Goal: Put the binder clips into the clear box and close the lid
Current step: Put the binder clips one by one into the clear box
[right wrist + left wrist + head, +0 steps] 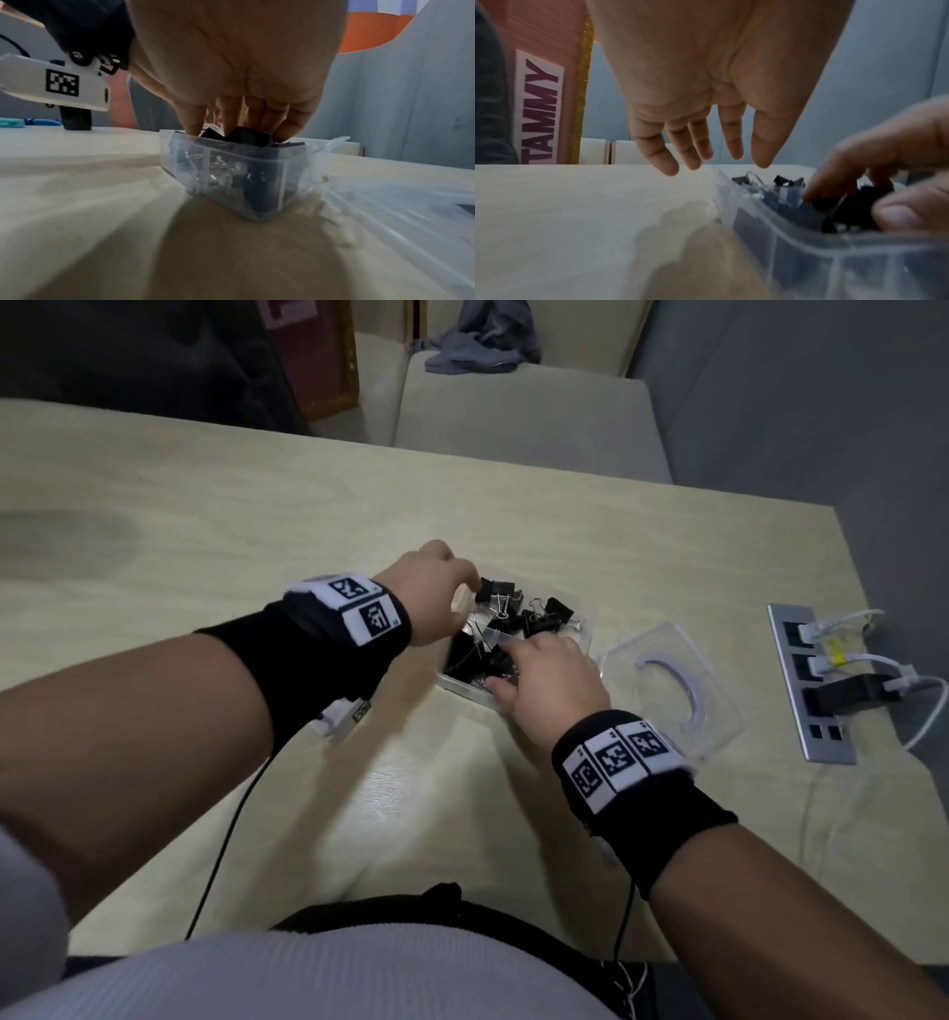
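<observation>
Clear box [464,683] sits mid-desk [257,516], lid off. Black binder clips [506,621] fill it in a loose heap, some poking above the rim.

Left hand [434,593] is at the box's far-left edge. The left wrist view shows its fingers [666,160] straight and spread, hanging just above the desk beside the box wall, holding nothing. In the head view one clip [493,589] lies right by its fingertips; I cannot tell whether they touch.

Right hand [547,683] is over the box's near-right part, fingers reaching down into the heap. In the right wrist view the fingertips [191,123] press onto the top clips; no clear pinch seen.

Lid [672,683] lies flat on the desk just right of the box. A power strip [814,690] with plugged cables is further right.
</observation>
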Demonstrator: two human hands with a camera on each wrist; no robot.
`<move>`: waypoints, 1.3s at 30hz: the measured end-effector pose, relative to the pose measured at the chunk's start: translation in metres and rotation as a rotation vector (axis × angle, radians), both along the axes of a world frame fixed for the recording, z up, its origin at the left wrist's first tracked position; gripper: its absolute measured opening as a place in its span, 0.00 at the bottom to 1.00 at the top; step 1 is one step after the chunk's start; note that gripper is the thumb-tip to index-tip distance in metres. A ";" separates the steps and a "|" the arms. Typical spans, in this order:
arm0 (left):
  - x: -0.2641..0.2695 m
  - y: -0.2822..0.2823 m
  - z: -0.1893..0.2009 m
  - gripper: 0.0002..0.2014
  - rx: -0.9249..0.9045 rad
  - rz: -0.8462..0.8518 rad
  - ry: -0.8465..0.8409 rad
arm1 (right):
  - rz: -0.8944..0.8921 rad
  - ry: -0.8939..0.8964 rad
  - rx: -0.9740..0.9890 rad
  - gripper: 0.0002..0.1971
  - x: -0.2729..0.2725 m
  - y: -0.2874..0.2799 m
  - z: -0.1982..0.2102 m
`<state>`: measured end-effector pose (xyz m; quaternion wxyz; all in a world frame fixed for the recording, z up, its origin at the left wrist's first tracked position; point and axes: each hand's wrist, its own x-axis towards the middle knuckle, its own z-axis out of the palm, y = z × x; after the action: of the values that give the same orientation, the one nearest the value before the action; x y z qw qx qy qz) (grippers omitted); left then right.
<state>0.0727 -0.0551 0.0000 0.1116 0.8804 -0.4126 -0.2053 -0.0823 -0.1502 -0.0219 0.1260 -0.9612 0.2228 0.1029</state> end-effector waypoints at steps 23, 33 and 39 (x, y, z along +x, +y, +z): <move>-0.022 0.031 -0.019 0.30 0.001 -0.099 -0.157 | -0.130 -0.338 0.143 0.10 -0.008 -0.011 0.003; -0.029 0.018 -0.010 0.20 -0.069 -0.317 -0.240 | 0.135 -0.426 0.107 0.06 -0.009 -0.010 0.011; -0.026 0.007 -0.001 0.11 -0.020 -0.268 -0.203 | 0.046 -0.417 0.126 0.07 -0.008 -0.012 0.013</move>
<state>0.0470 -0.0485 -0.0011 0.0497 0.8325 -0.5375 -0.1244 -0.0901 -0.1620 -0.0085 0.2266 -0.9568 0.1631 -0.0815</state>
